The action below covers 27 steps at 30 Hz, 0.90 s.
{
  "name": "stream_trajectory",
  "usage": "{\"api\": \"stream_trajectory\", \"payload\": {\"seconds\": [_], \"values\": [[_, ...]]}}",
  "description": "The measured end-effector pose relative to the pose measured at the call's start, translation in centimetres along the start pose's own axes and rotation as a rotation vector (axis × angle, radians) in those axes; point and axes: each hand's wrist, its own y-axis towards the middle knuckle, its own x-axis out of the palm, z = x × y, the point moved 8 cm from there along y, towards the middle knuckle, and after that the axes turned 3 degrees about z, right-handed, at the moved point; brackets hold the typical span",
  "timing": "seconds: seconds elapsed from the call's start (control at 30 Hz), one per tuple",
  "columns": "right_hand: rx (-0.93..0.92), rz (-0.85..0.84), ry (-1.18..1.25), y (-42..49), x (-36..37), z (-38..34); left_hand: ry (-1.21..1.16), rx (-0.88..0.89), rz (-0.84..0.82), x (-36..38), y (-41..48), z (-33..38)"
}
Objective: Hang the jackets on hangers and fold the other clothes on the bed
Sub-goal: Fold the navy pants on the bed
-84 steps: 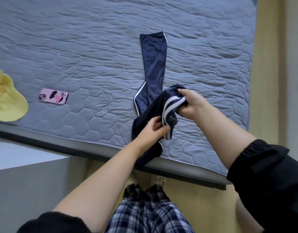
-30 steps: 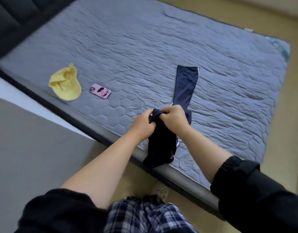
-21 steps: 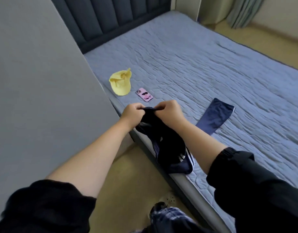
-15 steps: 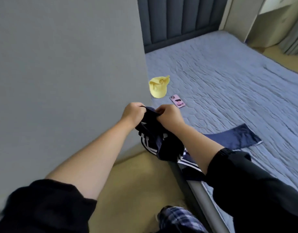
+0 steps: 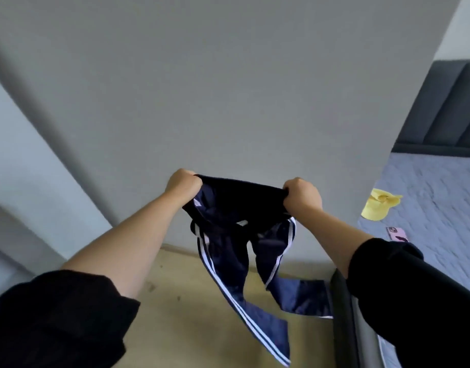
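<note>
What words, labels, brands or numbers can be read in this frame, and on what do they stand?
No text can be read in this frame.
navy track pants: white side stripes only; the small white patches near the waistband are too blurred to read.
pink phone: dark shapes on its back, no legible lettering.
yellow cap: no print shows.

One wide-angle camera sat on the person's head, looking forward and down along both forearms. The left hand (image 5: 184,183) and right hand (image 5: 302,195) were near the lens, mid-frame. It faced a grey wall (image 5: 228,88) close ahead, the floor (image 5: 191,314) below. The bed (image 5: 440,208) and headboard (image 5: 446,107) showed only at the right edge.
</note>
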Motion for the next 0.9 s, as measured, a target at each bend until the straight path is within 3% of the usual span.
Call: {"api": "stream_trajectory", "payload": {"seconds": [0.23,0.33,0.37,0.43,0.5,0.6,0.63,0.73,0.83,0.9], "values": [[-0.047,-0.180,-0.114,2.4,-3.1,-3.1,0.408,0.089,-0.071,-4.0,-2.8,-1.6],[-0.080,-0.090,-0.054,3.5,-5.6,-3.7,0.308,0.094,0.038,-5.8,-2.4,-0.6],[-0.084,-0.106,-0.042,3.7,-6.0,-3.7,0.276,0.090,0.013,-5.8,-2.2,-0.4],[-0.062,-0.219,-0.013,3.9,-5.9,-3.5,0.298,0.057,-0.189,-4.3,-2.5,-0.3],[-0.073,-0.214,-0.038,4.3,-6.5,-3.1,0.325,0.052,-0.238,-3.8,-2.5,0.1],[-0.111,-0.136,-0.050,5.1,-7.4,-3.4,0.223,0.154,0.095,-6.6,-1.1,1.6],[-0.102,-0.202,-0.035,5.2,-7.0,-3.5,0.227,0.181,0.079,-6.6,-0.9,1.9],[-0.111,-0.280,-0.030,5.6,-6.9,-3.0,0.318,0.152,-0.203,-3.6,-1.1,1.5],[-0.110,-0.206,0.020,6.9,-8.2,-2.6,0.211,0.144,-0.122,-4.1,-0.6,1.6],[-0.106,-0.299,0.083,7.1,-7.9,-2.7,0.163,0.143,-0.122,-4.4,-0.3,1.8]]}}
